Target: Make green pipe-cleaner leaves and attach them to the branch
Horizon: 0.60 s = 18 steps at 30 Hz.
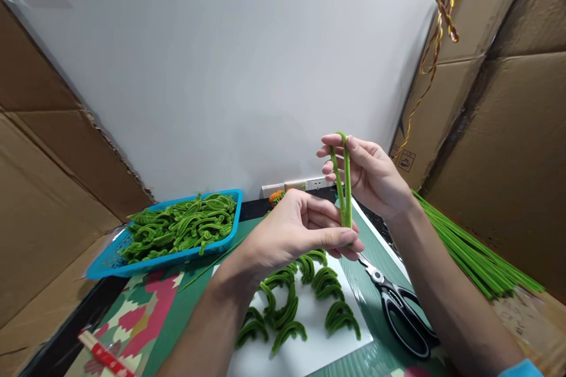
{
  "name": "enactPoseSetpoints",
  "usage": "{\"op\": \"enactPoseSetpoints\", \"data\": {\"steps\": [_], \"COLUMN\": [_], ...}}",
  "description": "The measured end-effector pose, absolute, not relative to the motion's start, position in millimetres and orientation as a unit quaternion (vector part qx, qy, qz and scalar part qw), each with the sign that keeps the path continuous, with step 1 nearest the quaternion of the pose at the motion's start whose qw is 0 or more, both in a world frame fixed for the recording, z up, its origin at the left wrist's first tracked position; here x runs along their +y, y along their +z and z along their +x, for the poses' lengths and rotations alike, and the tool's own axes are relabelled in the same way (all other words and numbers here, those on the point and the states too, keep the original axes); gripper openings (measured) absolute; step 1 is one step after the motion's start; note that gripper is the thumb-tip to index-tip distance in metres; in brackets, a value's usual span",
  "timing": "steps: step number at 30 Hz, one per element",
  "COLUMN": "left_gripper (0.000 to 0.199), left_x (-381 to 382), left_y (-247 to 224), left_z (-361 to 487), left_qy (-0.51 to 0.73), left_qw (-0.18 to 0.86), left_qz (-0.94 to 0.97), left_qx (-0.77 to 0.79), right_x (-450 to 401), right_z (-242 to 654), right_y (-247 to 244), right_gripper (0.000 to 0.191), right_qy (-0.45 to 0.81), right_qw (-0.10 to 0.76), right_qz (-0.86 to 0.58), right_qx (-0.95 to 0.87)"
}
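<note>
- Thumb and fingers of our left hand (292, 230) are pinching the lower end of a fuzzy, bright-green folded stem (348, 188), held upright above the worktop.
- Above that pinch, our right hand (378, 179) is steadying the stem's looped top between thumb and forefinger, its other fingers spreading loosely.
- Between both grips, the two strands are running long and nearly straight, so this piece is not yet showing the curve of those below.
- Below the grip, several curved green fuzzy clusters (287, 312) are lying shaped on a white rectangular sheet (327, 353).
- Left of it, a blue plastic basket (237, 218) is holding a heap of bent green pieces (186, 224).
- Right of it, many straight green stems (469, 247) are lying unbent; black-handled metal scissors (377, 276) are resting just below.
</note>
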<state>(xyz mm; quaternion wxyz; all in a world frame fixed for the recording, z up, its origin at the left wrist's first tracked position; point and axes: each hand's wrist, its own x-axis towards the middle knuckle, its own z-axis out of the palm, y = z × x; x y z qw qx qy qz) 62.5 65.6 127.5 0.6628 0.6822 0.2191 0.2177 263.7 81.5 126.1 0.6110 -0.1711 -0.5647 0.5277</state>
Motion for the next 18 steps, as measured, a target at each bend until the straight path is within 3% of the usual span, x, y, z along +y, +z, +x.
{"op": "enactPoseSetpoints", "data": {"steps": [18], "left_gripper": [0.018], "left_x": [57.9], "left_y": [124.4], "left_z": [74.6], "left_qy": [0.256], "left_qw": [0.68], "left_qz": [0.651], "left_qx": [0.218], "right_x": [79.1], "right_z": [261.2], "right_y": [130.7], "right_gripper": [0.019], "right_qy": [0.487], "right_qw": [0.682], "right_qz": [-0.198], "right_qx": [-0.509]}}
